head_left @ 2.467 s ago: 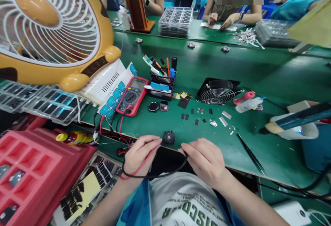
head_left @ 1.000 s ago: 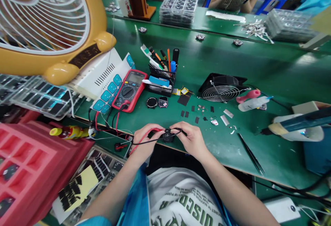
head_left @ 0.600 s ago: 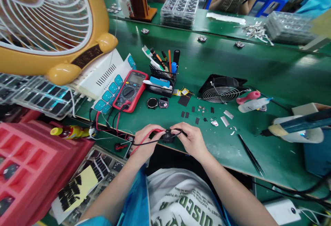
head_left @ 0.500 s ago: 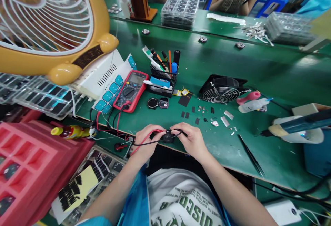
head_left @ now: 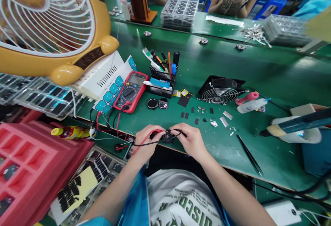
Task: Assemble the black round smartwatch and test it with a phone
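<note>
At the table's near edge, my left hand (head_left: 147, 140) pinches the end of a red test lead (head_left: 152, 132). Opposite it, my right hand (head_left: 192, 139) grips the end of a black test lead (head_left: 148, 144), whose cable loops across in front of both hands. Between my fingertips is a small round black watch body (head_left: 167, 136); the fingers partly cover it, and I cannot tell exactly where the lead tips touch. The red multimeter (head_left: 131, 91) lies up and left, leads plugged in. A round watch face (head_left: 152, 104) and a squarish watch part (head_left: 163, 103) lie beyond my hands.
Small dark pads, metal bits and tweezers (head_left: 249, 155) lie to the right. Behind them sits a black cooling fan (head_left: 222, 90). A pen holder (head_left: 161, 90) stands ahead. A yellow fan (head_left: 103, 43) and red foam trays (head_left: 38, 171) crowd the left. Other people sit across the bench.
My hands and the watch body between them stay almost in place. The view has shifted very slightly.
</note>
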`<action>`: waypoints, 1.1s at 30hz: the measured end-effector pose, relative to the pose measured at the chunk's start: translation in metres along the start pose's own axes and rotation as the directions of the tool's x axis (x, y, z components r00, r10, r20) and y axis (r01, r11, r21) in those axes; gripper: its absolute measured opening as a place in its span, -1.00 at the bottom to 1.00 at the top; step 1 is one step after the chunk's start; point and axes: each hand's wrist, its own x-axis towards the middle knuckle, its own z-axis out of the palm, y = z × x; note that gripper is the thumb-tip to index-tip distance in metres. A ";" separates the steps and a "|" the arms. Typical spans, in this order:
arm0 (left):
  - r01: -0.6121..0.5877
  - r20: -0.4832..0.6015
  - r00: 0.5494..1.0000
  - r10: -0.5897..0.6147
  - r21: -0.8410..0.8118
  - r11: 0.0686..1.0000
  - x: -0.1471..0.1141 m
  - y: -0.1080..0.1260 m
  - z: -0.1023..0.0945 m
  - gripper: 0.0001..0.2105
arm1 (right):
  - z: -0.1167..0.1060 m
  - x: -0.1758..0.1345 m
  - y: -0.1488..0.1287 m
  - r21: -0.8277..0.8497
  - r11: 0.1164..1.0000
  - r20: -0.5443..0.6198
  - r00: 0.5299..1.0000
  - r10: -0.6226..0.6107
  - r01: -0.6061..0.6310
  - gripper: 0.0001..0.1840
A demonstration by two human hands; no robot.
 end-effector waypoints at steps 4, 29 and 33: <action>-0.017 -0.001 1.000 0.017 0.001 1.000 0.001 0.002 0.000 -0.94 | -0.001 0.000 -0.001 0.001 1.000 0.007 1.000 0.009 -0.009 -0.78; 0.024 -0.035 0.999 -0.024 -0.018 1.000 0.000 0.008 0.001 -0.90 | 0.001 0.000 -0.003 -0.004 1.000 -0.016 1.000 -0.013 0.013 -0.76; 0.034 -0.024 0.999 -0.033 0.034 0.999 -0.005 0.014 0.000 -0.89 | 0.002 -0.002 -0.004 -0.014 0.999 -0.029 0.999 -0.037 0.036 -0.76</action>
